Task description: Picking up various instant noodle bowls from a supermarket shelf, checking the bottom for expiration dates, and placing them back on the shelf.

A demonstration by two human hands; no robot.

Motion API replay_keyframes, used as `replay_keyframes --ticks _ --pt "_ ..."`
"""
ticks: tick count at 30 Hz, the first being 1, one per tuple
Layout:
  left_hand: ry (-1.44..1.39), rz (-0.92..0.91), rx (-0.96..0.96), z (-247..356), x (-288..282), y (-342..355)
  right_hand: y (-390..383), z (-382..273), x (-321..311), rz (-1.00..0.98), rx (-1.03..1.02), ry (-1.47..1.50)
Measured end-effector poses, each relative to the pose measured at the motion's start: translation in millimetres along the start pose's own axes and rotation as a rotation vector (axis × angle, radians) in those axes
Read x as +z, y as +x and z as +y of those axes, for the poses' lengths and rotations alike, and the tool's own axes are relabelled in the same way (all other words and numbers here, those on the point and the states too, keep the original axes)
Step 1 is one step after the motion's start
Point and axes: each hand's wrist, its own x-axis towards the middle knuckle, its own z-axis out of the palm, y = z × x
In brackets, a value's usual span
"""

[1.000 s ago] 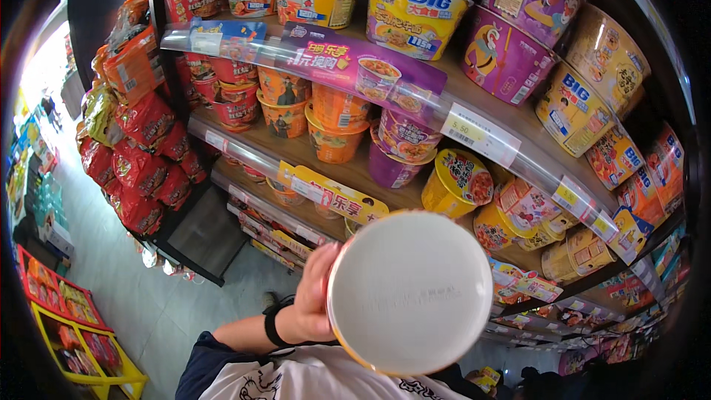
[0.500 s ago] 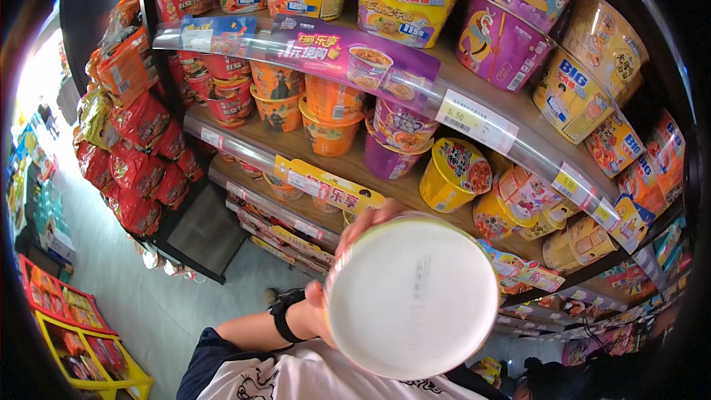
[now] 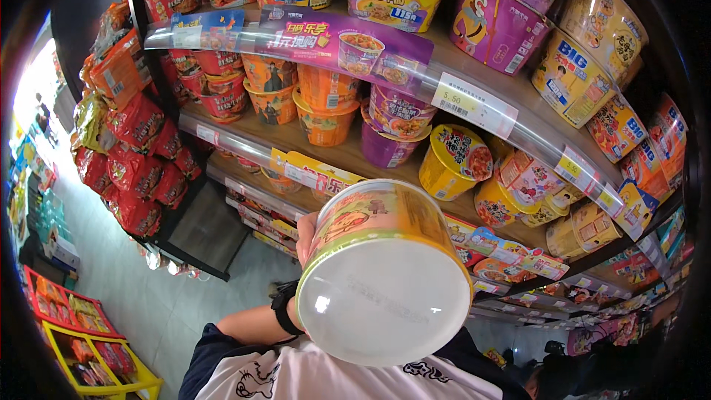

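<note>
Before the chest (image 3: 329, 379), a tilted noodle tub (image 3: 385, 270) shows its white base (image 3: 381, 318), the left hand (image 3: 304, 235) holding its side; the right hand is unseen, perhaps behind. Inspection seems in hand; righting it next would need a firm hold. Beyond, orange tubs (image 3: 324, 124) stand shelved.

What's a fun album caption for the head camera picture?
Left hand holding up a tub, white bottom showing, beside packed shelves!
</note>
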Motion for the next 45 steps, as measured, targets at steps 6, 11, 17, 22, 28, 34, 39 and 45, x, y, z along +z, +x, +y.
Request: replay_keyframes --ticks 6,11,17,22,28,34,39,45 --pt "0.048 -0.201 0.089 1.2 -2.7 25.1 11.6 6.9 -4.8 0.022 0.017 0.066" --pt "0.098 -0.329 0.151 1.9 -2.2 31.1 22.1 3.7 -11.2 0.047 0.012 0.117" --pt "-0.077 -0.136 0.185 -17.5 24.2 15.8 28.9 -6.2 -22.6 0.087 -0.002 0.175" --pt "0.16 0.096 0.232 -21.0 43.4 29.4 6.5 -42.1 -27.5 0.189 -0.097 0.128" --pt "-0.092 -0.066 0.122 -27.1 51.1 49.0 -15.5 -93.6 1.1 0.338 -0.318 -0.452" --pt "-0.265 -0.11 0.004 -22.5 44.6 72.8 -26.4 -109.0 10.6 0.347 -0.393 -0.605" --pt "-0.302 -0.176 -0.092 -35.5 49.0 81.6 -22.2 -104.6 23.9 0.37 -0.42 -0.639" --pt "-0.323 -0.311 -0.171 -37.8 41.4 87.7 -27.3 -104.9 13.7 0.386 -0.447 -0.577"
